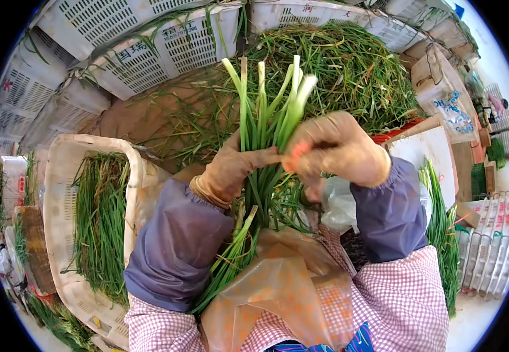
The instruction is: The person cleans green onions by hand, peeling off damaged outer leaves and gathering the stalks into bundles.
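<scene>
My left hand [237,167], in a tan glove, is closed around a bunch of leafy greens [260,132]. Its pale stem ends point up and away from me, and its kind is hard to name, perhaps garlic greens or chives. On the bunch's right side is my gloved right hand [339,146], blurred by motion, its fingers curled. A small orange-red thing [295,154] shows at those fingertips, too smeared to identify. Below my hands, another cluster of pale-stemmed greens [234,246] lies against my left sleeve and the plastic apron [266,293].
A white crate [52,193] holding long greens [99,229] stands at left. Ahead, a heap of loose green leaves [336,76] covers the floor beside upright plastic crates [131,64]. More greens [439,234] lie at right, near a white board [425,158].
</scene>
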Demonstrator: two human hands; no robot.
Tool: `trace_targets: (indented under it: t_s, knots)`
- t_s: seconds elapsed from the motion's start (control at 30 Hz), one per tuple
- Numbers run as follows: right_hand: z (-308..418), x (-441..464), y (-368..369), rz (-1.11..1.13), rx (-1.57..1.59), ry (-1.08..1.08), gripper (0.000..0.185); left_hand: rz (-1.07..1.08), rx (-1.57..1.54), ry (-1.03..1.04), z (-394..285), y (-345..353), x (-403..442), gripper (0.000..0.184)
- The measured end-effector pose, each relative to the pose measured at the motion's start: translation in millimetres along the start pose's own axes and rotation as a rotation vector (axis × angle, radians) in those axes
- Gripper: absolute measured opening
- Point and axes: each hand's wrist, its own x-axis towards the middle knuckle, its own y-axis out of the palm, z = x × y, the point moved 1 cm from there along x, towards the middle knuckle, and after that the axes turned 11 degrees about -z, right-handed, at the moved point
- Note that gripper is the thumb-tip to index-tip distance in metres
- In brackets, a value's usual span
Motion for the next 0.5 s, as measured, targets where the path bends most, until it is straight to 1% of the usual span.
trace_targets:
  t_s: [0.03,0.07,0.1,0.17,0.2,0.23,0.27,0.3,0.33,0.37,0.43,0.5]
  knots:
    - [-5,-7,-6,0.018,-0.056,-0.03,0.008,-0.028,0.012,0.084,3,3,1,0.04]
    - [-5,-12,-11,0.025,-0.04,-0.113,0.008,-0.058,0.023,0.168,5,3,2,0.037]
    - [-3,-17,-14,0.031,-0.024,-0.197,0.01,-0.059,0.019,0.166,6,1,3,0.037]
    - [-5,-23,-20,-0.055,0.281,-0.291,0.016,-0.116,0.107,0.127,5,-5,8,0.032]
    - [-8,-22,-23,-0.152,0.393,-0.397,0.021,-0.116,0.095,0.111,3,-3,5,0.034]
    - [-9,-23,-27,-0.311,0.495,-0.462,0.024,-0.111,0.098,0.11,3,-2,6,0.034]
    - [-5,-24,-40,-0.314,0.632,-0.57,0.021,-0.119,0.113,0.112,3,-2,7,0.034]
    - [2,-20,-69,-0.151,0.813,-0.698,0.018,-0.13,0.127,0.113,4,-3,7,0.033]
    - [5,-15,-95,0.004,0.926,-0.772,0.016,-0.13,0.13,0.112,5,-3,6,0.033]
    - [-1,-4,-112,-0.043,0.811,-0.729,0.015,-0.16,0.132,0.119,5,-2,5,0.033]
    - [-24,25,-115,-0.537,-0.388,-0.32,0.038,-0.18,0.14,0.138,3,-1,5,0.033]
    - [-53,30,-82,-0.663,-0.761,-0.438,0.047,-0.141,0.078,0.18,6,-4,6,0.033]
